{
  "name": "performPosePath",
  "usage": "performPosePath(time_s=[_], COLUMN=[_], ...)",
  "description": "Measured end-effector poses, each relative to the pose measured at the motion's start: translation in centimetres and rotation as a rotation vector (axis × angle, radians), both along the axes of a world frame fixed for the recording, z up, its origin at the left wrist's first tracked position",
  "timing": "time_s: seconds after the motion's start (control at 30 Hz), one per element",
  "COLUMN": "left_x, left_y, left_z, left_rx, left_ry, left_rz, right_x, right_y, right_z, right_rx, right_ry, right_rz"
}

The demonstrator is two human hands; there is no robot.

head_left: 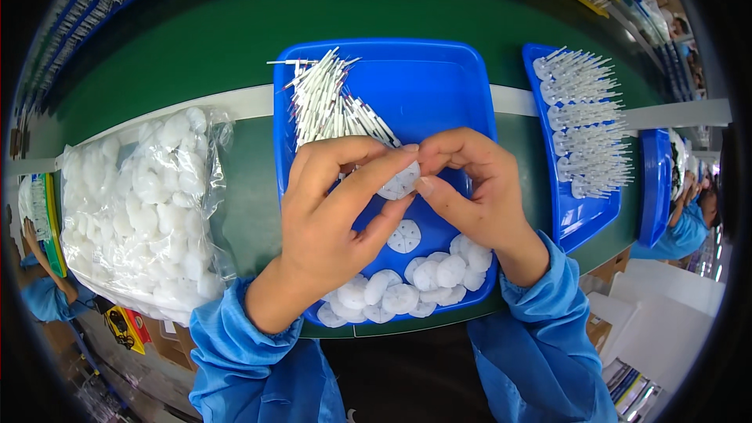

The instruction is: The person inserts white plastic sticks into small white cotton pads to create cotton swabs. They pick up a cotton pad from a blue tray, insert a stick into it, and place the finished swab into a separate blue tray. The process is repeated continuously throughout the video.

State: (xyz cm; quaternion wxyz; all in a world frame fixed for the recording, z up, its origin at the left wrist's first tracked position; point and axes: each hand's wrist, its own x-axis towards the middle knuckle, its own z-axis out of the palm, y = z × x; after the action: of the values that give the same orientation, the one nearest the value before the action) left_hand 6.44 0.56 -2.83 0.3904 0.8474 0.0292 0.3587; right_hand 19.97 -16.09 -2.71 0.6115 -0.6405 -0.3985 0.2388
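Note:
Over the middle of a blue tray (pixel 487 63), my left hand (pixel 325 207) pinches a round, white, translucent plastic disc (pixel 400 181) with small holes. My right hand (pixel 478 192) closes its thumb and index finger on the disc's right edge; anything small between those fingertips is hidden. Beneath my hands a single similar disc lies flat on the tray floor. Along the tray's near side several more white discs (pixel 399 298) overlap in a heap. Thin white sticks (pixel 325 102), some with reddish ends, are piled at the tray's far left, partly behind my left hand.
To the left lies a clear plastic bag (pixel 149 196) full of white discs. On the right, a second blue tray (pixel 583 223) holds rows of discs with sticks attached. The green table (pixel 251 149) has a pale strip across it. Other people in blue sleeves sit at both sides.

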Motion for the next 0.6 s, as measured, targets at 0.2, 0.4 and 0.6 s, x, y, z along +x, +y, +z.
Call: performPosePath(time_s=[0.2,0.4,0.6], left_x=[-0.2,-0.3,-0.2], left_y=[0.3,0.2,0.6], left_z=[0.0,-0.1,-0.5], left_rx=[0.095,0.074,0.151], left_ry=[0.066,0.05,0.061], left_rz=[-0.067,-0.043,-0.088], right_x=[-0.2,0.1,0.0], right_y=[-0.1,0.3,0.3], right_z=[0.2,-0.7,0.2], right_rx=[-0.071,0.035,-0.07], right_ry=[0.171,0.114,0.27], right_rz=[-0.022,0.037,0.015])
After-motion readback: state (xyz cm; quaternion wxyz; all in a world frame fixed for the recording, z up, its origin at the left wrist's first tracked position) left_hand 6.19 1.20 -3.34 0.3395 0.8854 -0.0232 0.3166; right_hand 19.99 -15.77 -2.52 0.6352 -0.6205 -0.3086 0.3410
